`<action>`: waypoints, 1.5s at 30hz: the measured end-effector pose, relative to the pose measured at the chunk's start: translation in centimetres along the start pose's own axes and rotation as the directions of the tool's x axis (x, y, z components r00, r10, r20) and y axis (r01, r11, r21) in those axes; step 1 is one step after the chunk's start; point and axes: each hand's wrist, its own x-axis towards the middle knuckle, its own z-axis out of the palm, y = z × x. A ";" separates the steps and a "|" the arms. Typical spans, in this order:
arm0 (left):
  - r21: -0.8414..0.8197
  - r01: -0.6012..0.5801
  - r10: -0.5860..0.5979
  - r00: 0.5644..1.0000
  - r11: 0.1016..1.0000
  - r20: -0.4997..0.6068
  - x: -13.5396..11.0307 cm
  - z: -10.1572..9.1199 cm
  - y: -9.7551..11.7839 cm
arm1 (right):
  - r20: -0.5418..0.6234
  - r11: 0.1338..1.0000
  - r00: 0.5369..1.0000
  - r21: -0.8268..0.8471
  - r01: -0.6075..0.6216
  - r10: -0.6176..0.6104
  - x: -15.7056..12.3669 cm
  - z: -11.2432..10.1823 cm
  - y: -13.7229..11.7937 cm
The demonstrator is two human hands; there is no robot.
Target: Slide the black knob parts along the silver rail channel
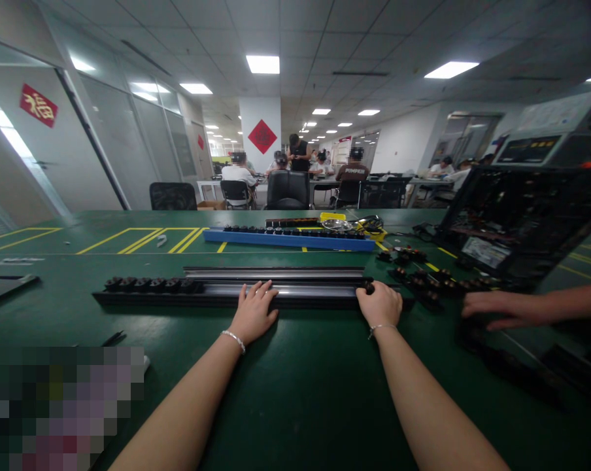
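Currently, the left hand (pixel 253 314) is pressing flat, fingers spread, on the long black rail (pixel 315 296) lying parallel to the tabletop's (pixel 295 392) near edge; the right hand (pixel 381 304) is gripping its right end, fingers curled.

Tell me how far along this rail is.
Done: a row of black pieces sits at the left end of the rail. In hand: the left hand rests on the rail; the right hand pinches a single piece at its right end. Left: the middle stretch is bare, loose pieces lie rightward.
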 end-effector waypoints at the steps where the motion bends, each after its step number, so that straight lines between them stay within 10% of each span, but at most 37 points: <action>1: 0.000 0.000 0.000 1.000 1.000 -0.001 0.0 0.0 0.0 | -0.002 1.000 1.000 -0.001 -0.004 0.004 0.0 0.0 0.0; 45: 0.008 0.020 -0.020 1.000 1.000 -0.024 0.2 0.1 -0.2 | 0.110 0.995 0.994 -0.102 0.004 0.007 1.2 -2.4 2.0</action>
